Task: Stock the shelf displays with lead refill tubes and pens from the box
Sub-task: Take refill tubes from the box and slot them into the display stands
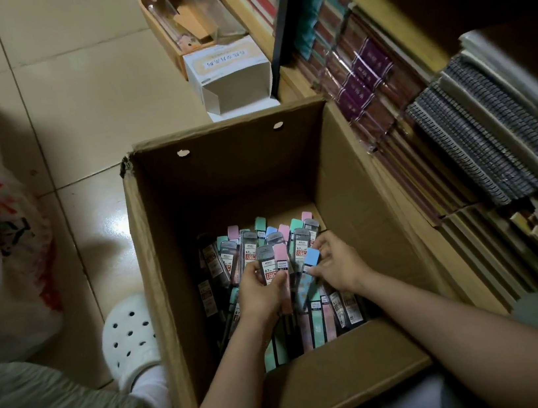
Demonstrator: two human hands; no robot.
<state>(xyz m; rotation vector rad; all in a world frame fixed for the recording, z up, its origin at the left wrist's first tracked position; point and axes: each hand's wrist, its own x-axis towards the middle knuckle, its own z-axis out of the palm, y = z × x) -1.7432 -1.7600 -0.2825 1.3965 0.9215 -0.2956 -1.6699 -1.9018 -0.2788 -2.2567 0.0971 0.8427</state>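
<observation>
Inside the cardboard box (168,287), a small bunch of refill tubes (275,268) is gripped by the left hand (261,293), while a blue-capped tube (311,267) is pinched by the right hand (336,265). Gathering appears to be the step in hand. Next, the bunch would need lifting clear to the shelf (462,159) on the right.

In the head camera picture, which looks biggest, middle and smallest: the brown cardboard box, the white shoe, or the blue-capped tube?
1. Cardboard box: by far the largest.
2. White shoe: middle.
3. Blue-capped tube, pinched in the right hand: smallest, though partly hidden by the fingers.
</observation>
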